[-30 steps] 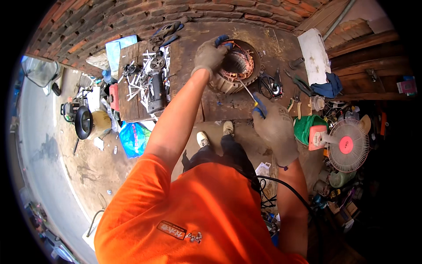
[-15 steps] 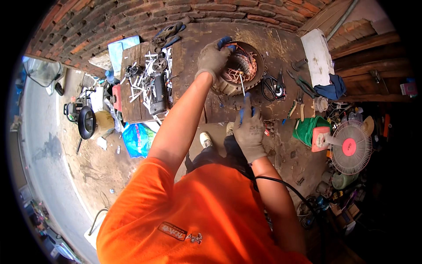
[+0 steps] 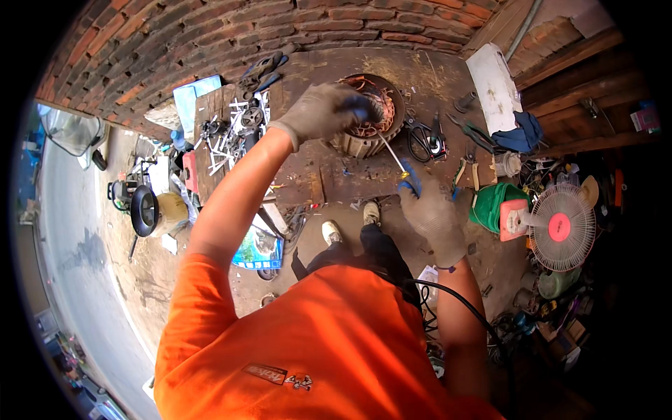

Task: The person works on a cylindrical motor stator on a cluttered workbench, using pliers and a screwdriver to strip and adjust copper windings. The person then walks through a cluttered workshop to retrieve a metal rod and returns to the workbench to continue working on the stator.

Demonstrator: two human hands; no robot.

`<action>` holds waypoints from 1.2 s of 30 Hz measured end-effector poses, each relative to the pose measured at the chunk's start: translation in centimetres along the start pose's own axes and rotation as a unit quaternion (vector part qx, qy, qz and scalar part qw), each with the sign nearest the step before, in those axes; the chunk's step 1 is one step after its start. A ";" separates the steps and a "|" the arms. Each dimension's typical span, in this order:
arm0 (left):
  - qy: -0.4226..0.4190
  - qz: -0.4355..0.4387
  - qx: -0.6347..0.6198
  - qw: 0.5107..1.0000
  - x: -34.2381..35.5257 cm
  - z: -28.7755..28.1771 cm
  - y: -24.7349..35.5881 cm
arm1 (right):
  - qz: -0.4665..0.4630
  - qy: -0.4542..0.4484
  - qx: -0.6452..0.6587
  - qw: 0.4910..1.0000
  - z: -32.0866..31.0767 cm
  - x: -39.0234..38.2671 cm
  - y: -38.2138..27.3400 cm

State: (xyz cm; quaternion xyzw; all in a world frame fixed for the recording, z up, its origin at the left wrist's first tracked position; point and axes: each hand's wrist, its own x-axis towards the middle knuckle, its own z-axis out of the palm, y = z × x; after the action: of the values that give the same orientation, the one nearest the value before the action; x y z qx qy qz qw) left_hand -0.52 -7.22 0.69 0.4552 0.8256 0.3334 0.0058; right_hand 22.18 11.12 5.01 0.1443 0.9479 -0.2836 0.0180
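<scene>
Now the right hand [image 3: 434, 217] has come back up w/ the screwdriver [image 3: 393, 159], fingers clamped on its blue handle, tip at the motor stator [image 3: 367, 115] top centre of frame. Left hand [image 3: 323, 110] stays closed on the stator rim, so prying at the copper windings looks under way.

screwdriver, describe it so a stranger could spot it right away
Start at the wooden bench under the brick wall. The round stator with copper windings sits there. The screwdriver slants from it down to the right hand: the only thin metal shaft with a blue handle.
</scene>
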 end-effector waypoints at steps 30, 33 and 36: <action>-0.060 -0.113 -0.047 0.991 0.7 2.5 -0.4 | 0.007 -0.004 -0.005 1.000 3.2 1.8 0.6; -0.066 -0.092 -0.102 0.988 0.9 2.2 0.2 | 0.027 -0.027 -0.002 0.999 0.3 1.7 0.5; -0.056 -0.113 -0.056 0.990 1.0 2.4 0.7 | 0.049 -0.045 -0.006 0.998 -1.0 2.1 0.1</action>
State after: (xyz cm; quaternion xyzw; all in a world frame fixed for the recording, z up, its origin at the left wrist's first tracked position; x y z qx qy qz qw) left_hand 0.21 -4.91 -0.48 0.3757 0.8501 0.3506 0.1154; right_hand 20.22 12.26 5.55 0.1775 0.9396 -0.2827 0.0753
